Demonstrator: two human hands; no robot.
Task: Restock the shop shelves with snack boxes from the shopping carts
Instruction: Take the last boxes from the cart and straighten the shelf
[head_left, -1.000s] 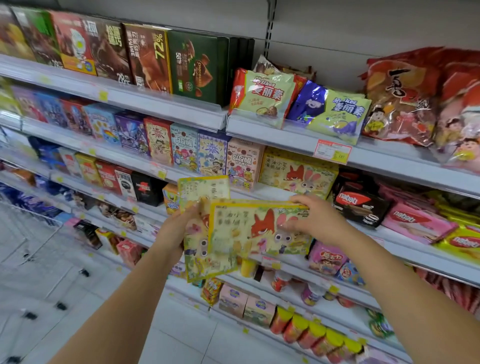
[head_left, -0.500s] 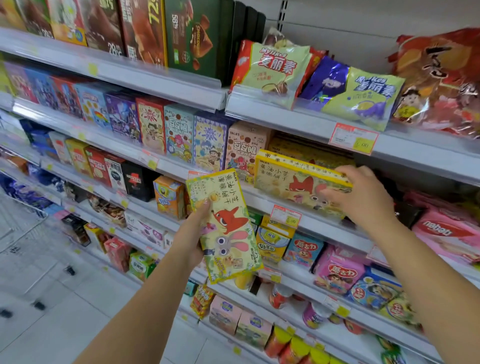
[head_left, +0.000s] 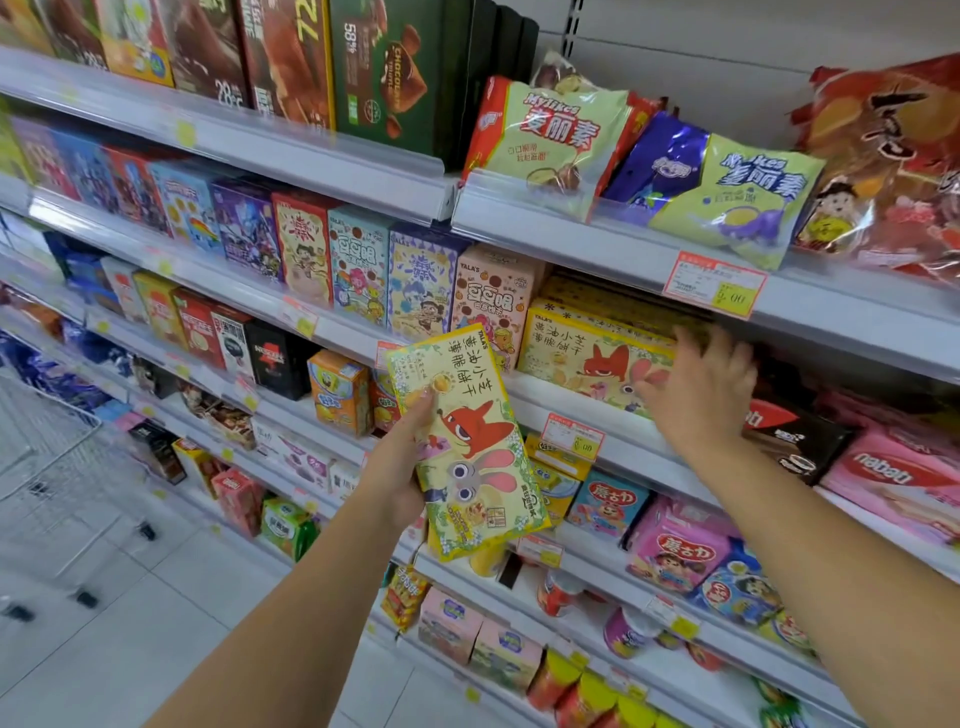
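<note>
Left hand (head_left: 397, 470) grips flat cardboard box (head_left: 470, 447); right hand (head_left: 701, 395) touches shelved box (head_left: 582, 353).

One fox box (head_left: 470, 447) in left hand (head_left: 395, 470); at least two shelf boxes (head_left: 582, 358) at right hand (head_left: 701, 395); one cart (head_left: 47, 457) left of both.

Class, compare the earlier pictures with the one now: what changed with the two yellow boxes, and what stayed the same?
The right hand carried one yellow box up onto the shelf and let go; its open fingers touch the front. The left hand still grips the other yellow box.
</note>
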